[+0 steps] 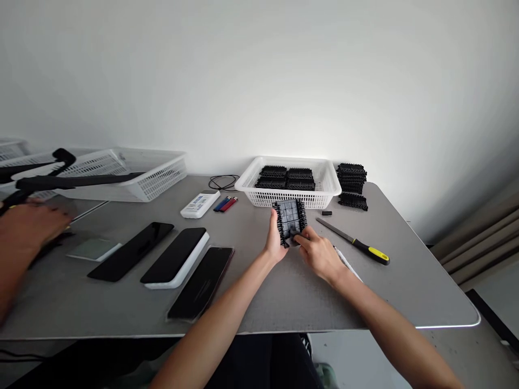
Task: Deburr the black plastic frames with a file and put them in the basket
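In the head view, my left hand grips a black plastic piece by its left side, holding it tilted up above the table. The piece has a flat gridded face and knobby, toothed side edges. My right hand is closed at the piece's lower right corner, with something small and dark between its fingers that I cannot make out. Partly hidden behind that hand, a thin white item lies on the table. A file with a black and yellow handle rests to the right.
A white basket holds several similar black pieces; more form a stack beside it. A small black block, lighters, a white box and phones lie around. At far left is another person's hand.
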{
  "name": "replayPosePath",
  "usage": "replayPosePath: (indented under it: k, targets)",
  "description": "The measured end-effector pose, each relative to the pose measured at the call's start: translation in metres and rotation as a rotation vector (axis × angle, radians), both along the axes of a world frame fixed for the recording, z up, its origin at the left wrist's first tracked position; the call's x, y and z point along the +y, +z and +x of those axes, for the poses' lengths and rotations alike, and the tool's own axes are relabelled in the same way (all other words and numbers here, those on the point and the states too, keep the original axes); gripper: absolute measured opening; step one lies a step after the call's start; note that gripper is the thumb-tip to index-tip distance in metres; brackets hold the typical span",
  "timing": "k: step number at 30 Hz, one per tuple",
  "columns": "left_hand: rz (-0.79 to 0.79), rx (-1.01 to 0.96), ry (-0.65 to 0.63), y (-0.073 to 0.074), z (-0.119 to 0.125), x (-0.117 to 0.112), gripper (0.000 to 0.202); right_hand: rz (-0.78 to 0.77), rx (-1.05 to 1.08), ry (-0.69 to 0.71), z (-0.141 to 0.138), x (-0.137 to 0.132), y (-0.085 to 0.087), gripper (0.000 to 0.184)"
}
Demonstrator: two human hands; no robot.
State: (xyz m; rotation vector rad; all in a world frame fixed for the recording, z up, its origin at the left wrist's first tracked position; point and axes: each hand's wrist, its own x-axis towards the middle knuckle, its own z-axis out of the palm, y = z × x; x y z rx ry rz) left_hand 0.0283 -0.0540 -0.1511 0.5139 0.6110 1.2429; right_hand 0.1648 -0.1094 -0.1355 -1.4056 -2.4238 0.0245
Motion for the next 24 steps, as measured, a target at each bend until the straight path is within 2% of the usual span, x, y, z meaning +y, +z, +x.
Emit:
replayPosePath:
  k: [4, 7, 9, 13, 16, 19, 24]
  targets:
    - [0.056, 0.009, -0.076, 0.002, 0.003, -0.004, 0.068, 0.135, 0.22, -0.09, 0.005, 0.003, -0.008, 0.027]
    - [0.081, -0.02, -0.139, 0.001, 0.005, -0.006, 0.067, 0.29, 0.438, -0.152, 0.008, 0.007, -0.011, 0.036]
    - [0.098, -0.032, -0.185, -0.003, 0.007, -0.008, 0.064, 0.346, 0.481, -0.171, 0.01, 0.009, -0.011, 0.043]
    - [0.097, -0.002, -0.257, -0.015, 0.016, -0.013, 0.06, 0.327, 0.331, -0.156, 0.01, 0.012, -0.009, 0.05]
    - [0.093, 0.022, -0.251, -0.019, 0.02, -0.016, 0.058, 0.263, 0.219, -0.119, 0.009, 0.012, -0.008, 0.058]
    - [0.082, 0.037, -0.2, -0.014, 0.018, -0.016, 0.058, 0.219, 0.154, -0.045, 0.007, 0.011, -0.006, 0.061]
    - [0.006, 0.021, -0.15, -0.002, 0.009, -0.012, 0.062, 0.139, 0.054, 0.066, 0.003, 0.005, -0.002, 0.054]
